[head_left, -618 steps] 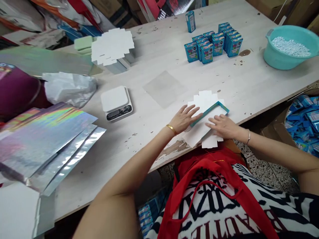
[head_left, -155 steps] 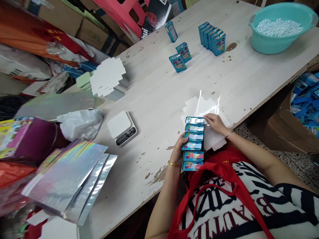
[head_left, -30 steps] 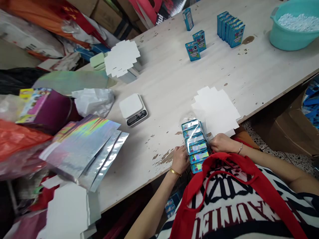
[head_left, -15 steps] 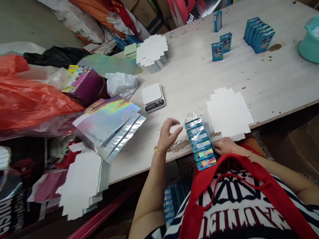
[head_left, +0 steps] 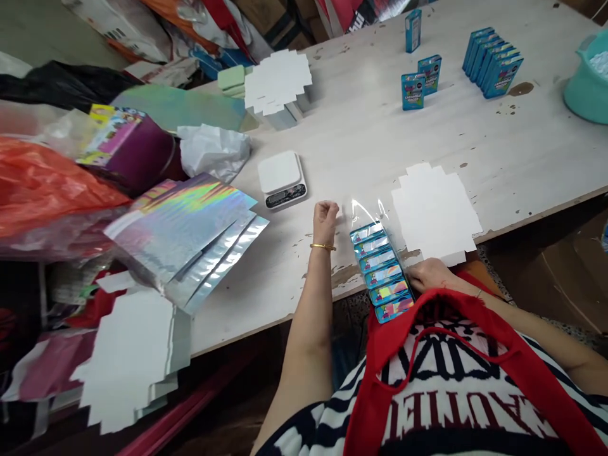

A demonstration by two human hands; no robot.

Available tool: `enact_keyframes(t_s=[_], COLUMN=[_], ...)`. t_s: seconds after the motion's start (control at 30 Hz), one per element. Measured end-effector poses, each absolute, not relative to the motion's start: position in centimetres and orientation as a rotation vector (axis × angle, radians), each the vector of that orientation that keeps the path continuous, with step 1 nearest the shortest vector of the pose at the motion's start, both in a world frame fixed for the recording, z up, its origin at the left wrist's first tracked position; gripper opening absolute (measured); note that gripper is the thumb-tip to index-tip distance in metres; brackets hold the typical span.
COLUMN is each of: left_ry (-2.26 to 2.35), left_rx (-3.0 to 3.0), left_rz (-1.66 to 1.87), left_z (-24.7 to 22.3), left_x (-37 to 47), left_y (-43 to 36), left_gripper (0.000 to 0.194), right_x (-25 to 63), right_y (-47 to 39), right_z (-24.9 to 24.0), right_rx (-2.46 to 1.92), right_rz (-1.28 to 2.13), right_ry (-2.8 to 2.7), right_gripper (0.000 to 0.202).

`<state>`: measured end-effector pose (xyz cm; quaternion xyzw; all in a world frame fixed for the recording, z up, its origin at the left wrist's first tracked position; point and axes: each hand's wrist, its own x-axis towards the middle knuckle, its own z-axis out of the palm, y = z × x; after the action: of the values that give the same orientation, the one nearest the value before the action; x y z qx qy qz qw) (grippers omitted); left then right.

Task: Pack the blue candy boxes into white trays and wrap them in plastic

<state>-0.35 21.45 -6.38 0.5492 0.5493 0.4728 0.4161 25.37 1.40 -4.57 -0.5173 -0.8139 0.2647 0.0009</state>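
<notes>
Several small blue candy boxes (head_left: 382, 275) stand in a tight row inside a clear plastic bag (head_left: 368, 212), whose loose end spreads on the table beyond them. The near end of the row reaches past the table's front edge, against the red apron. At the right side of the row, my right hand (head_left: 430, 275) is closed on the bagged boxes, its fingertips partly hidden. My left hand (head_left: 325, 218) is raised just left of the bag's open end, fingers curled into a pinch. Whatever it may hold is too small to make out.
Flat white card sheets (head_left: 434, 212) lie right of the bag. A white digital scale (head_left: 281, 178) sits to the left, with silvery pouches (head_left: 190, 234) beyond. Upright blue boxes (head_left: 491, 62) and a turquoise tub (head_left: 589, 85) stand at the far right.
My left hand has turned upward and its fingers have closed from a spread curve into a pinch. My right hand stays by the boxes. The view has shifted slightly.
</notes>
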Motion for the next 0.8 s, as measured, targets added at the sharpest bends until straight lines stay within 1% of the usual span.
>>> enact_keyframes(t_s=[0.03, 0.1, 0.2, 0.27, 0.3, 0.33, 0.37, 0.5, 0.6, 0.67, 0.8], left_ry=[1.428, 1.461, 1.348, 1.266, 1.255, 1.269, 1.310, 1.562, 1.682, 1.729, 1.766], left_rx=[1.415, 1.598, 1.935, 2.046, 2.069, 2.077, 2.072, 1.995, 1.970, 1.980, 2.078], left_rz=[1.213, 1.153, 0.830, 0.667, 0.635, 0.639, 0.670, 0.885, 0.968, 0.920, 0.691], left_z=[-6.4, -5.9, -4.8, -4.6, -4.7, -4.9, -5.3, -6.6, -6.6, -6.4, -6.2], left_x=[-0.9, -2.2, -3.8, -3.9, -3.6, -3.2, -2.5, 0.2, 1.3, 1.5, 1.2], left_y=[19.7, 15.2, 7.1, 2.6, 1.0, -0.3, -1.1, -1.9, -1.7, -1.7, -1.7], left_gripper=[0.026, 0.034, 0.052, 0.066, 0.070, 0.070, 0.066, 0.041, 0.034, 0.030, 0.029], right_x=[25.4, 25.5, 25.2, 25.0, 24.8, 24.8, 24.7, 24.6, 24.6, 24.6, 24.4], right_y=[1.4, 1.3, 1.5, 1.6, 1.7, 1.7, 1.7, 1.6, 1.4, 1.3, 1.2], right_z=[-4.5, -4.3, -3.8, -3.6, -3.6, -3.6, -3.7, -3.7, -3.5, -3.4, -3.3], right_rx=[-1.650, -1.708, -1.720, -1.647, -1.610, -1.580, -1.562, -1.559, -1.581, -1.609, -1.628], right_rz=[0.795, 0.692, 0.573, 0.595, 0.619, 0.640, 0.650, 0.623, 0.594, 0.570, 0.543], right_ry=[-2.555, -2.526, -2.494, -2.522, -2.539, -2.553, -2.563, -2.593, -2.600, -2.600, -2.599], right_gripper=[0.024, 0.029, 0.031, 0.029, 0.029, 0.029, 0.029, 0.031, 0.031, 0.031, 0.033])
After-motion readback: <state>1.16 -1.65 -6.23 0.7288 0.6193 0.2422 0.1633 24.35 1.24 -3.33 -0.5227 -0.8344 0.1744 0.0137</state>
